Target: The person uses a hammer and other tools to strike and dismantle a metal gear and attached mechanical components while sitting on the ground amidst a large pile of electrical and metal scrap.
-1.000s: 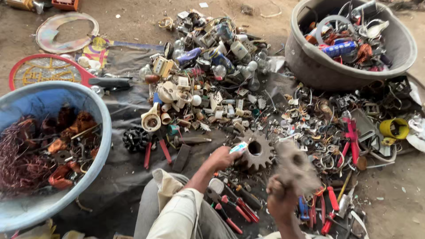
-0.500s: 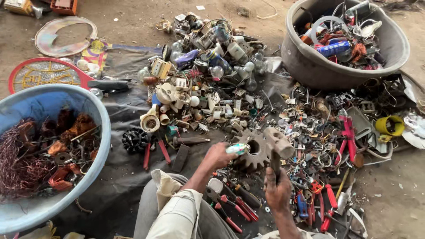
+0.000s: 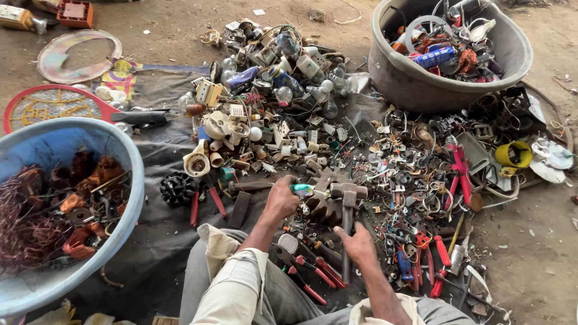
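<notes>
Left hand: my left hand [image 3: 282,201] has its fingers clenched round a small greenish-white piece [image 3: 303,190], pinning it on the toothed gear.
Right hand: my right hand [image 3: 356,244] grips the shaft of a hammer [image 3: 348,207], fingers wrapped tight; the hammer head sits just beside the small piece, above the gear.
Gear: the rusty gear wheel [image 3: 325,207] lies flat on the dark sheet [image 3: 156,241] spread over the ground, right in front of my knees.
Near tools: red-handled pliers [image 3: 313,268] lie between my two hands, touching the sheet.
Left side: a blue tub [image 3: 129,165] holds copper wire and motor windings [image 3: 36,222]; a red racket-shaped swatter [image 3: 54,102] lies beyond it.
Far right: a grey tub [image 3: 397,78] is filled with mixed scrap.
Middle: a heap of bulbs, sockets and plugs [image 3: 271,90] lies beyond the gear, with small metal scrap [image 3: 415,174] strewn to its right.
</notes>
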